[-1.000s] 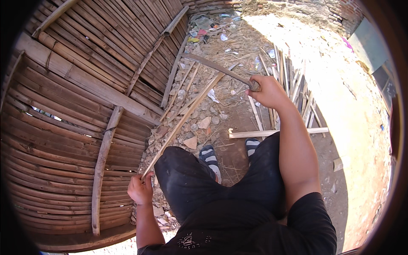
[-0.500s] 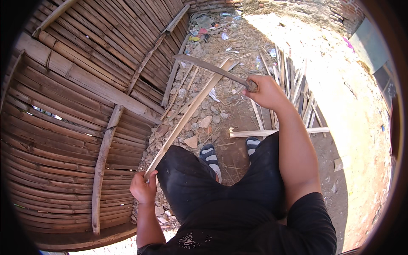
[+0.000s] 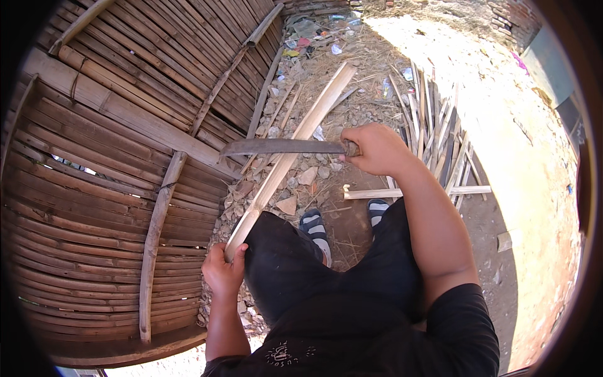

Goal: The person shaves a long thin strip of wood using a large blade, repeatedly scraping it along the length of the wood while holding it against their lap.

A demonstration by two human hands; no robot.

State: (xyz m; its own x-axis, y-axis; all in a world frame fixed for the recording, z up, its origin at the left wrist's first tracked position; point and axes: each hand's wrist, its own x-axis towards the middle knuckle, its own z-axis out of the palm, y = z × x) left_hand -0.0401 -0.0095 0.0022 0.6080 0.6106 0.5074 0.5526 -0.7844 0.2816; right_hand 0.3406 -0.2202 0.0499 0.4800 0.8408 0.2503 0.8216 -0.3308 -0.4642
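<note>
A long pale bamboo strip (image 3: 271, 182) slants up and away from beside my left thigh. My left hand (image 3: 224, 271) is closed round its near end, thumb along the strip. In my right hand (image 3: 377, 151) is the handle of a machete (image 3: 286, 146), fingers wrapped round it. Its long dark blade points left, slightly curved at the tip, and crosses over the middle of the strip. Whether the blade touches the strip, I cannot tell.
A bamboo slat wall (image 3: 88, 220) stands close on my left. Several split strips (image 3: 440, 132) lie piled ahead to the right, with one pale strip (image 3: 414, 192) lying crosswise before my feet. Broken stones (image 3: 287, 205) and litter (image 3: 304, 43) cover the ground ahead.
My right hand has drawn the machete nearer, and its blade has swung from slanting to nearly level. The strip has turned, showing its broad pale face; my left hand has shifted slightly right.
</note>
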